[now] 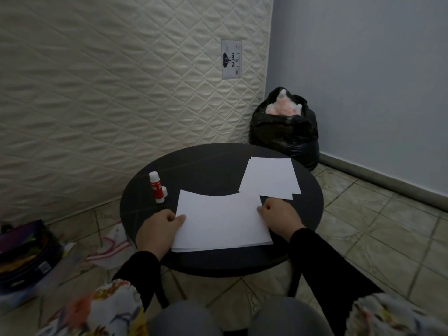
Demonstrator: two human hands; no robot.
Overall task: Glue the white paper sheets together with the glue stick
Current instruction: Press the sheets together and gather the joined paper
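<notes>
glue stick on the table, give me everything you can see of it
The glue stick is a small tube with a red body bearing white markings, a white end pointing away from the person and another white end nearer them. A small white piece, probably its cap, sits against its near right side. It lies on the round dark table, left of the near paper stack, apart from it. Neither the left hand nor the right hand touches it; both grip that stack's edges.
</notes>
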